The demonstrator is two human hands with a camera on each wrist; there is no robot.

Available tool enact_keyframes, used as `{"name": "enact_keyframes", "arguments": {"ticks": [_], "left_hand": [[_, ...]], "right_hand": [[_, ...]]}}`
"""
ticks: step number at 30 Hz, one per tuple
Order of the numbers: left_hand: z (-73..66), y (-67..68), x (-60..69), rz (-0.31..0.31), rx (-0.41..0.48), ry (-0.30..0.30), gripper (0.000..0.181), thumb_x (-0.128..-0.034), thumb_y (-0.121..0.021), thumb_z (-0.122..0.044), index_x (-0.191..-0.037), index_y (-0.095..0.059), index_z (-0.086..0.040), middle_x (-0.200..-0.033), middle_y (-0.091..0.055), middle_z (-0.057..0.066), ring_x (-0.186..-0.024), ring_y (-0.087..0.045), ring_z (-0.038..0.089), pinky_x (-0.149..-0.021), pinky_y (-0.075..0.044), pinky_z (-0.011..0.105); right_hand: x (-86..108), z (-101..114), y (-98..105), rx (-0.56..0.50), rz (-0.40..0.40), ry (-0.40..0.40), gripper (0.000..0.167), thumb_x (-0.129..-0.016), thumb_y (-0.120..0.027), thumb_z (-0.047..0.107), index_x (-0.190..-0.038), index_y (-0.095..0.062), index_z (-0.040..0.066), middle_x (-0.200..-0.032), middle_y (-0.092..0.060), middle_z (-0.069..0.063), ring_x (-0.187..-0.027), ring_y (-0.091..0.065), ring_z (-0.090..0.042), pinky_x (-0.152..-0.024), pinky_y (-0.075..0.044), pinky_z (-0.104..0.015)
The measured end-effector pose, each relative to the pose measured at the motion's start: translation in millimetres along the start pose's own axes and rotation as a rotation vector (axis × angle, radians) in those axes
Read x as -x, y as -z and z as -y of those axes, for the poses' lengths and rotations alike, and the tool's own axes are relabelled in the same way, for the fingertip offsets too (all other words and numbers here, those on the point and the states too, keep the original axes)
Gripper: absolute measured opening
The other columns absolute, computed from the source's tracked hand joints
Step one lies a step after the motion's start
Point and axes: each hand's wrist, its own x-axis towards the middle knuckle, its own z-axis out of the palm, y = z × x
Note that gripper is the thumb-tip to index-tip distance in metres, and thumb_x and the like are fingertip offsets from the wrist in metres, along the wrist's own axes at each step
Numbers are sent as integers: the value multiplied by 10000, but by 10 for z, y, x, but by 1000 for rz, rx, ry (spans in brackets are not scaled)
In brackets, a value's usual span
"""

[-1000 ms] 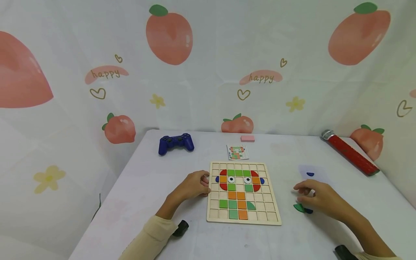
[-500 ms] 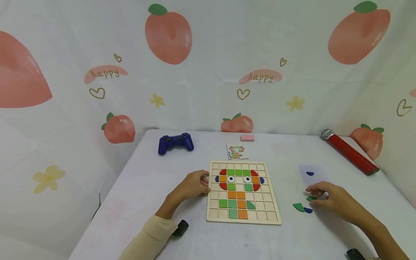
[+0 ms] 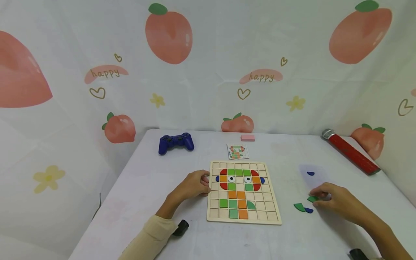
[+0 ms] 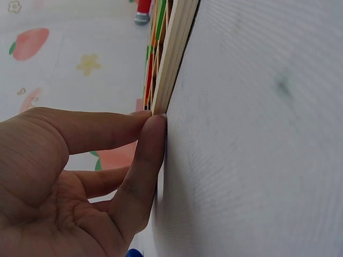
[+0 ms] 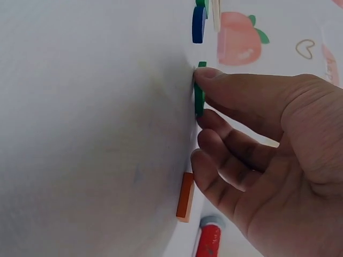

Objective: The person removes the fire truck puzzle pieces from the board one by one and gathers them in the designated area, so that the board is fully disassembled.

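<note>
A square wooden grid board (image 3: pixel 266 196) lies on the table, with coloured tiles set in it as a face-like figure. At its left edge, my left hand (image 3: pixel 192 185) pinches the rim between thumb and finger, as the left wrist view shows. Right of the board, my right hand (image 3: pixel 338 200) holds a green curved tile (image 5: pixel 200 93) between thumb and index fingertip, down at the tabletop. Beside it lie a green quarter-circle tile (image 3: pixel 299 207) and a blue half-circle tile (image 3: pixel 308 210). An orange tile (image 5: pixel 185 197) lies by the curled fingers in the right wrist view.
Behind the board lie a pattern card (image 3: pixel 238 151) and a pink block (image 3: pixel 247 138). A blue game controller (image 3: pixel 176 142) sits back left, a red microphone (image 3: pixel 352 151) back right. Another blue half-circle tile (image 3: pixel 311 173) lies beyond my right hand. A printed cloth hangs behind.
My right hand has moved right, off the green and blue tiles, and has come down onto another green tile. My left hand has stayed at the board's edge.
</note>
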Motion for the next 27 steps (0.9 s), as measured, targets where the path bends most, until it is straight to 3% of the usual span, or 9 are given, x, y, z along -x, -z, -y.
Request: {"name": "enact_keyframes", "arguments": {"ticks": [12, 17, 27], "left_hand": [[17, -5, -15, 6, 12, 0, 618, -868, -795, -19, -1428, -557, 90, -1010, -648, 73, -819, -639, 148, -714, -581, 264], [21, -4, -16, 2, -5, -3, 614, -863, -802, -27, -1417, -565, 90, -1008, -647, 74, -817, -637, 145, -718, -577, 259], [26, -10, -27, 1, -9, 6, 610, -878, -796, -32, -1430, -562, 81, -1001, -640, 60, -822, -630, 146, -722, -571, 263]], "right_hand": [[26, -37, 18, 4, 0, -6, 278, -903, -832, 200, -1130, -777, 48, -1002, -670, 7, -948, -574, -205, -715, -496, -210], [2, 11, 12, 12, -27, 26, 271, -914, -820, 198, -1135, -775, 46, -985, -662, 10, -928, -555, -192, -704, -498, -214], [-94, 341, -88, -26, -99, 118, 260, -897, -826, 202, -1119, -778, 75, -1018, -697, 34, -914, -554, -124, -709, -522, -230]]}}
